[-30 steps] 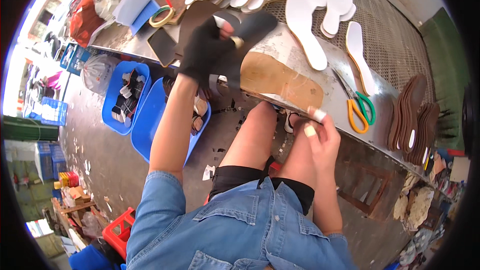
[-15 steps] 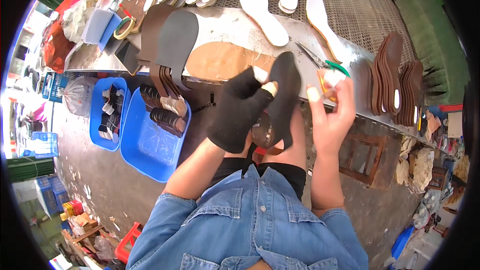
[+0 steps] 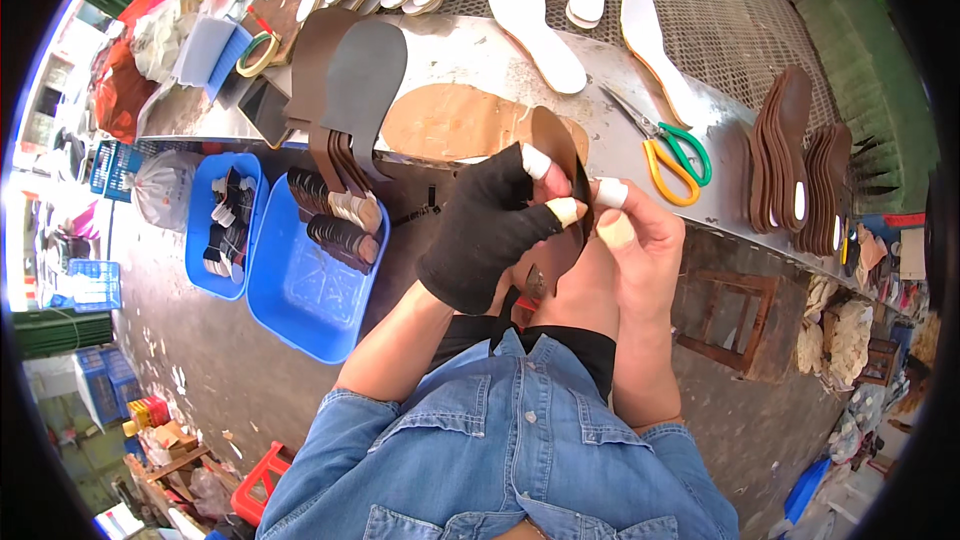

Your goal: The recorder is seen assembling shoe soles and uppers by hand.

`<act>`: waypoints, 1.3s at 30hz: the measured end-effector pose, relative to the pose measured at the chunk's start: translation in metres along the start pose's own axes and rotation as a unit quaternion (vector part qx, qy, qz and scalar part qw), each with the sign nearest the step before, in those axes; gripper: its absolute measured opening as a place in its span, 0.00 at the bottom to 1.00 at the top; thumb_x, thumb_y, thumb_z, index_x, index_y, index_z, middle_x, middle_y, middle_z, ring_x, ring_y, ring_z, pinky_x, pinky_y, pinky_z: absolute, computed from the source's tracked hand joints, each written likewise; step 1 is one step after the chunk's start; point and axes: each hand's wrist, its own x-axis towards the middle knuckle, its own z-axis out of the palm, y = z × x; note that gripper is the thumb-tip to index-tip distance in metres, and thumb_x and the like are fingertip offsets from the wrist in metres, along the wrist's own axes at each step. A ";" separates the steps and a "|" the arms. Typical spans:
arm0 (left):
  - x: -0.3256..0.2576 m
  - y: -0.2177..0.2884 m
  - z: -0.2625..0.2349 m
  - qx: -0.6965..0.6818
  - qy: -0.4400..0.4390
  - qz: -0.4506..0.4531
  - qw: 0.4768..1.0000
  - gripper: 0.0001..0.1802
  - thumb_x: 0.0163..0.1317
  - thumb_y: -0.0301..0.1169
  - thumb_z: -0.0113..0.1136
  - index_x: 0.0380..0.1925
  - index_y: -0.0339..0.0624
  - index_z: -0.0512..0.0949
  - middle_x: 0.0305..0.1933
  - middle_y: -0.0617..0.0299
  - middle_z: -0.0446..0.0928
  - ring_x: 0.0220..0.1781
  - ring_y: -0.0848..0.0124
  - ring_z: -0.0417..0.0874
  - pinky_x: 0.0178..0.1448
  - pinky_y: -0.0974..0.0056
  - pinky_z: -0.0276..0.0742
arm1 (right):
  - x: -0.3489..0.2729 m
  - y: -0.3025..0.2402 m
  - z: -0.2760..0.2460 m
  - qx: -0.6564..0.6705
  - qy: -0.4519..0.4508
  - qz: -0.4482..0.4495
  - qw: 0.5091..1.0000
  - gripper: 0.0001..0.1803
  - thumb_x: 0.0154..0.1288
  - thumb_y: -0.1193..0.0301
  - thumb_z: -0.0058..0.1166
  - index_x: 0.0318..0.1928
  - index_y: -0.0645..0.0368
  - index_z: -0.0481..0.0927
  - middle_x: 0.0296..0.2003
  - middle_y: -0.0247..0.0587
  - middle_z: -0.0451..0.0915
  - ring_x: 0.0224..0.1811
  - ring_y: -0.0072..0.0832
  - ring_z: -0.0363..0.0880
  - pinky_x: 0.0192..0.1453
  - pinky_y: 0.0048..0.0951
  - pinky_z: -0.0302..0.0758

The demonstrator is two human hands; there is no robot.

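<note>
My left hand [image 3: 490, 225], in a black fingerless glove with tape on the fingertips, grips a dark brown insole [image 3: 568, 252] between thumb and fingers. The insole is turned nearly edge-on above my lap, its upper end over the bench edge. Bare but for taped fingertips, my right hand [image 3: 645, 250] has its fingers closed at the insole's right edge. Behind the insole lies a tan sole-shaped board [image 3: 450, 122]. Scissors [image 3: 652, 127] with green and orange handles rest on the bench, just beyond my right hand.
Brown insole stacks [image 3: 775, 150] stand on the bench at right; white insoles [image 3: 540, 30] lie at the back. A grey insole [image 3: 368, 80] overhangs the edge at left, near a phone [image 3: 265, 112] and tape roll [image 3: 258, 55]. Blue basins [image 3: 320, 315] below hold bundled pieces.
My right hand has come left from near the scissors to the insole's edge. The insole has turned from showing its dark face to nearly edge-on, still in my left hand.
</note>
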 end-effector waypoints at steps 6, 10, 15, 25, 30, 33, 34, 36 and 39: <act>-0.013 -0.005 -0.029 -0.072 0.089 -0.010 0.993 0.15 0.56 0.23 0.58 0.45 0.37 0.71 0.51 0.60 0.74 0.46 0.75 0.74 0.50 0.68 0.72 | 0.022 0.024 -0.050 0.029 0.177 0.027 0.983 0.07 0.60 0.76 0.56 0.40 0.60 0.79 0.32 0.28 0.78 0.31 0.16 0.75 0.37 0.20 0.74; -0.035 0.028 -0.084 -0.322 0.178 0.038 0.929 0.20 0.63 0.29 0.49 0.55 0.37 0.67 0.49 0.57 0.75 0.45 0.68 0.78 0.50 0.65 0.76 | 0.029 0.010 -0.139 0.124 0.289 -0.021 0.949 0.17 0.63 0.68 0.53 0.50 0.63 0.75 0.48 0.42 0.78 0.50 0.33 0.77 0.57 0.36 0.73; -0.027 0.056 -0.155 -0.430 -0.206 0.036 0.878 0.18 0.62 0.35 0.51 0.49 0.37 0.68 0.42 0.61 0.74 0.42 0.72 0.76 0.50 0.67 0.73 | -0.002 -0.036 -0.215 0.151 0.362 -0.068 0.917 0.21 0.65 0.65 0.49 0.53 0.66 0.72 0.51 0.45 0.76 0.52 0.36 0.75 0.57 0.40 0.73; 0.114 0.022 -0.314 0.661 0.292 0.131 0.679 0.15 0.60 0.29 0.56 0.48 0.41 0.74 0.35 0.63 0.77 0.35 0.79 0.76 0.42 0.72 0.73 | -0.006 -0.048 -0.158 -0.022 0.327 -0.150 0.933 0.14 0.65 0.68 0.52 0.49 0.60 0.74 0.44 0.38 0.78 0.42 0.25 0.77 0.46 0.29 0.76; 0.084 0.038 -0.120 0.596 0.026 0.117 0.794 0.27 0.60 0.33 0.60 0.58 0.36 0.70 0.53 0.58 0.76 0.55 0.72 0.73 0.59 0.66 0.68 | 0.014 -0.023 -0.075 -0.195 0.278 -0.180 0.923 0.08 0.63 0.76 0.53 0.43 0.60 0.75 0.32 0.32 0.78 0.31 0.19 0.76 0.31 0.23 0.74; 0.034 -0.004 -0.037 0.037 -0.135 0.123 0.983 0.39 0.54 0.38 0.64 0.65 0.40 0.62 0.58 0.57 0.72 0.45 0.78 0.75 0.44 0.70 0.73 | 0.034 0.010 -0.011 -0.403 0.104 -0.188 0.890 0.04 0.59 0.79 0.55 0.36 0.62 0.79 0.29 0.38 0.79 0.29 0.24 0.78 0.33 0.30 0.75; 0.034 -0.024 -0.028 -0.006 -0.067 0.111 0.992 0.39 0.57 0.38 0.63 0.66 0.40 0.59 0.60 0.57 0.69 0.45 0.78 0.74 0.44 0.72 0.73 | 0.043 0.016 0.010 -0.449 -0.002 -0.227 0.864 0.04 0.57 0.79 0.56 0.35 0.63 0.79 0.30 0.40 0.80 0.30 0.27 0.79 0.34 0.30 0.76; 0.033 -0.029 -0.024 -0.150 0.080 0.006 0.985 0.29 0.63 0.38 0.56 0.62 0.37 0.65 0.57 0.59 0.72 0.41 0.80 0.74 0.40 0.76 0.71 | 0.059 0.023 0.027 -0.459 -0.126 -0.253 0.842 0.05 0.54 0.79 0.58 0.34 0.63 0.80 0.29 0.43 0.81 0.30 0.32 0.81 0.36 0.29 0.76; 0.033 -0.026 -0.048 -0.223 0.253 -0.074 0.939 0.18 0.65 0.40 0.54 0.44 0.37 0.78 0.37 0.62 0.79 0.32 0.78 0.75 0.33 0.75 0.69 | 0.085 0.028 0.024 -0.318 -0.100 -0.147 0.931 0.07 0.60 0.77 0.53 0.38 0.65 0.80 0.30 0.38 0.82 0.31 0.22 0.80 0.40 0.23 0.75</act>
